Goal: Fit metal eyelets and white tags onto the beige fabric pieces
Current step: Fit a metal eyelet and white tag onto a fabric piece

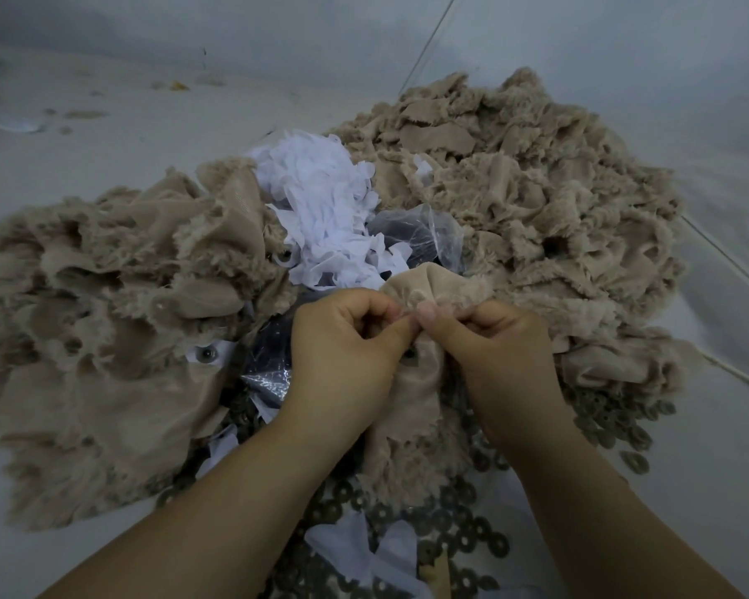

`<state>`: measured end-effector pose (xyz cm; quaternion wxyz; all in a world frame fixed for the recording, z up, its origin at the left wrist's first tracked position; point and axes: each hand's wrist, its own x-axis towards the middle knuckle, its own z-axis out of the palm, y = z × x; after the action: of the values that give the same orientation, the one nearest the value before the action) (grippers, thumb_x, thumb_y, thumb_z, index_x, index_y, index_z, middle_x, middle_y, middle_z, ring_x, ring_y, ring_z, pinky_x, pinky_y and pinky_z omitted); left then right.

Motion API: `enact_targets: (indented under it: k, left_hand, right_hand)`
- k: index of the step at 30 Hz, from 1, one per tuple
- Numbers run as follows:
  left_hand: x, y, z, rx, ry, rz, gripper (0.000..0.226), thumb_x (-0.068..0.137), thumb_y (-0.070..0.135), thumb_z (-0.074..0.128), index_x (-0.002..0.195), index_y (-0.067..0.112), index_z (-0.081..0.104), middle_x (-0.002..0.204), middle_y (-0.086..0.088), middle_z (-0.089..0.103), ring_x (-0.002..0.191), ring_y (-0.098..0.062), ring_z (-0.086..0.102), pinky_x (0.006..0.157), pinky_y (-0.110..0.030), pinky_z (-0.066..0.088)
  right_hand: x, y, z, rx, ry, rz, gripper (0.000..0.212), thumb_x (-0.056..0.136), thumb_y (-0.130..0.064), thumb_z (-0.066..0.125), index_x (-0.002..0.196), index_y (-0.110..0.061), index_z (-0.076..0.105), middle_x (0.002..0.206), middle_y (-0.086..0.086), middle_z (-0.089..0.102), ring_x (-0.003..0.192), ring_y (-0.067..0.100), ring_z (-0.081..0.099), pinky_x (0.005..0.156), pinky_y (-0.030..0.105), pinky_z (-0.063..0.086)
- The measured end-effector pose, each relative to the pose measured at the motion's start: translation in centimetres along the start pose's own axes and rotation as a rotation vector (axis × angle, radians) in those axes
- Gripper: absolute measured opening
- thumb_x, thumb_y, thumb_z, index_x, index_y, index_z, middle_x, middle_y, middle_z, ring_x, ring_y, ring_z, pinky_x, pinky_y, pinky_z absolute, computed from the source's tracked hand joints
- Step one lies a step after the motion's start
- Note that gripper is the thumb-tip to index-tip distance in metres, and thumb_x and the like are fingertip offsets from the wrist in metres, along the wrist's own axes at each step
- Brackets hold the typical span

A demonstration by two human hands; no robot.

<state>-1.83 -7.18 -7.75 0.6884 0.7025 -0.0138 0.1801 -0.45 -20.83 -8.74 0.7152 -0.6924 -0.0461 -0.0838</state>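
Left hand [347,339]: we curl our fingers and pinch a fold of the beige fabric piece [416,378] at centre frame, thumb tip against the cloth.
Right hand [489,348]: curled likewise, pinching the same fold from the 3 o'clock side; the two thumbs nearly meet.
Why held so: we judge that bunching the cloth between both hands exposes the spot for an eyelet; a dark round shape sits just below the thumbs, too unclear to name.
Forearms: they rise from 6 o'clock and converge on the piece.
Eyelets [463,529]: loose metal rings heaped at 6 o'clock, under our wrists, in easy reach.
White tags [321,201]: a pile at 12 o'clock.
Fabric piles: one at 9 o'clock [104,339], with a fitted eyelet showing, another at 2 o'clock [537,188].
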Motion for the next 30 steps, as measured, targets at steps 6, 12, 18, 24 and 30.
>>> enact_targets:
  k: [6,12,18,24,30]
  left_hand:
    - [-0.1,-0.4,0.2,0.067,-0.064,0.000,0.014,0.075,0.002,0.082,0.068,0.011,0.072,0.068,-0.006,0.070,0.062,-0.023,0.066,0.061,-0.029,0.055]
    - [0.3,-0.4,0.0,-0.212,-0.116,-0.184,0.011,0.078,-0.001,0.076,0.071,0.007,0.074,0.069,-0.013,0.071,0.065,-0.020,0.065,0.069,-0.032,0.056]
    - [0.3,-0.1,0.1,-0.340,-0.095,-0.235,0.026,0.082,-0.004,0.069,0.064,0.014,0.075,0.066,-0.009,0.071,0.064,-0.018,0.065,0.065,-0.025,0.057]
    - [0.0,0.1,0.3,-0.325,-0.043,-0.245,0.029,0.084,-0.003,0.069,0.060,0.014,0.071,0.066,-0.012,0.069,0.068,-0.026,0.062,0.072,-0.037,0.057]
    - [-0.3,-0.2,0.2,0.008,0.069,-0.014,0.020,0.081,0.004,0.075,0.064,0.009,0.066,0.063,-0.015,0.066,0.062,-0.040,0.062,0.059,-0.045,0.056]
  right_hand:
    - [0.3,-0.1,-0.6,0.036,0.029,0.163,0.062,0.056,-0.040,0.086,0.073,0.013,0.058,0.081,0.048,0.055,0.070,0.035,0.056,0.066,0.052,0.050]
    - [0.3,0.2,-0.5,0.021,0.036,0.034,0.033,0.078,-0.025,0.081,0.067,0.004,0.067,0.065,0.030,0.065,0.057,0.024,0.056,0.057,0.035,0.049]
    - [-0.1,-0.2,0.1,0.148,0.048,0.118,0.021,0.086,-0.014,0.074,0.067,-0.005,0.073,0.076,0.030,0.070,0.068,0.032,0.065,0.068,0.043,0.055]
    - [-0.4,-0.3,0.5,0.169,0.061,0.132,0.024,0.086,-0.015,0.074,0.073,0.004,0.070,0.080,0.034,0.069,0.070,0.034,0.065,0.070,0.047,0.055]
    - [-0.6,-0.1,1.1,0.038,0.059,0.069,0.039,0.080,-0.034,0.071,0.068,0.002,0.063,0.064,0.037,0.056,0.059,0.026,0.049,0.056,0.042,0.043]
